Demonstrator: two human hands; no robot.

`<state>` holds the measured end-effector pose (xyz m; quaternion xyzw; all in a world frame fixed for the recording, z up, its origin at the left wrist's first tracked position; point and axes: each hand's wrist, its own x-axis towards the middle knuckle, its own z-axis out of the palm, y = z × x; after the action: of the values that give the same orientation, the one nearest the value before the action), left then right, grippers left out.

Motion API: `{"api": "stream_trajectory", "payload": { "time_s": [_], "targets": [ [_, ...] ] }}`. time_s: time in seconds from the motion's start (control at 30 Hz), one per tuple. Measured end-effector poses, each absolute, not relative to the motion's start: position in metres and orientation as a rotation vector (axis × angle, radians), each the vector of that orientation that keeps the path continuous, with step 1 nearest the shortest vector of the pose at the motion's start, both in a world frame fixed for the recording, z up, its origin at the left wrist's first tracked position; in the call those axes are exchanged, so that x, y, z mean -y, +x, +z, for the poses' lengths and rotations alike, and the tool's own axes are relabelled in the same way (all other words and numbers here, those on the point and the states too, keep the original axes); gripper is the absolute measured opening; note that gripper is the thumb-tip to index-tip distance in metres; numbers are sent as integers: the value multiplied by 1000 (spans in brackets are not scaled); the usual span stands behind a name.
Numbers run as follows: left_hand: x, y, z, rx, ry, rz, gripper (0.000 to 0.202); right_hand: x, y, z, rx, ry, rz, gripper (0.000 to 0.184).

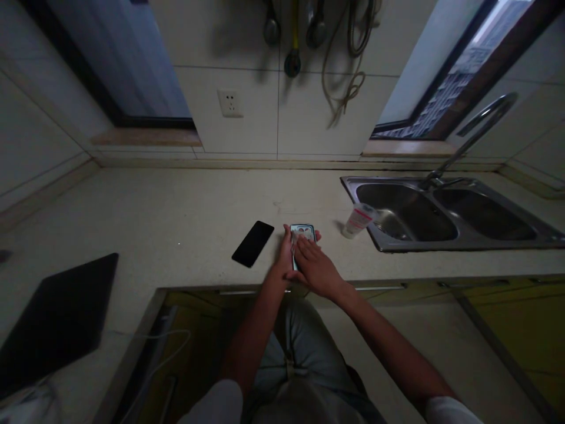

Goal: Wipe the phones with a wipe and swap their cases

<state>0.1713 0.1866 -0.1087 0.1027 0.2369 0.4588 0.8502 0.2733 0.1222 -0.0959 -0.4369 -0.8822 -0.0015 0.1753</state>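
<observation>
Teal-edged phone case (303,232) on table (176,203), held between both hands, printed picture on its face. Left hand (282,254) clasping its lower left edge; right hand (316,268) open, fingers (304,246) flat across it. Black smartphone (253,244) lying face up just left, apart from hands. Tube (358,221) with pink-red label lying beside steel double sink (415,248); writing too small to read. Dark slab (57,324) at table's left end.
</observation>
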Motion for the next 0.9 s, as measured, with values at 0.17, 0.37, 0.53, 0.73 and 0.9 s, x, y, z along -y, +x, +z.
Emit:
{"api": "stream_trajectory", "payload": {
  "time_s": [0.17, 0.37, 0.53, 0.73, 0.9],
  "targets": [
    [-186, 173, -105, -532, 211, 1063, 70, -155, 262, -90, 2526, -1234, 16, 82],
    [-182, 155, -101, -525, 225, 1091, 70, -118, 268, -98, 2603, -1052, 61, 82],
    [-185, 155, -104, -479, 179, 1084, 69, -78, 287, -96, 2671, -930, 89, 71],
    [-184, 162, -107, -560, 201, 1069, 68, -64, 292, -87, 2638, -1020, 125, 43],
    [-184, 159, -106, -573, 177, 1011, 69, -72, 299, -90, 2631, -1111, -7, 28]
  ]
}}
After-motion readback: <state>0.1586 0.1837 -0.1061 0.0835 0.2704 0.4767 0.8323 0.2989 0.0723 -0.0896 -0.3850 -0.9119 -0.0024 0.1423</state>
